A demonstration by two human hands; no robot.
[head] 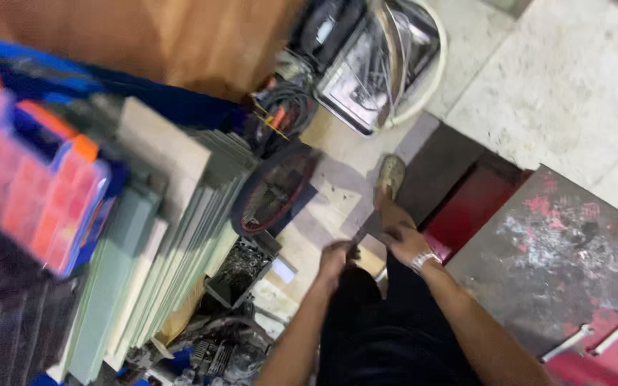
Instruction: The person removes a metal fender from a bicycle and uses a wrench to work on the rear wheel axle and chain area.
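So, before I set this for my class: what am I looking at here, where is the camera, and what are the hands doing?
There is no machine: a person wears a camera on the head, looking down at their own two hands. The left hand and the right hand, which wears a wristwatch, meet around a small dark object; the blur hides what it is. A shoe shows on the floor beyond them. To the left stand stacked boards and an orange and blue parts box. Two spanners lie on a red-stained surface at lower right.
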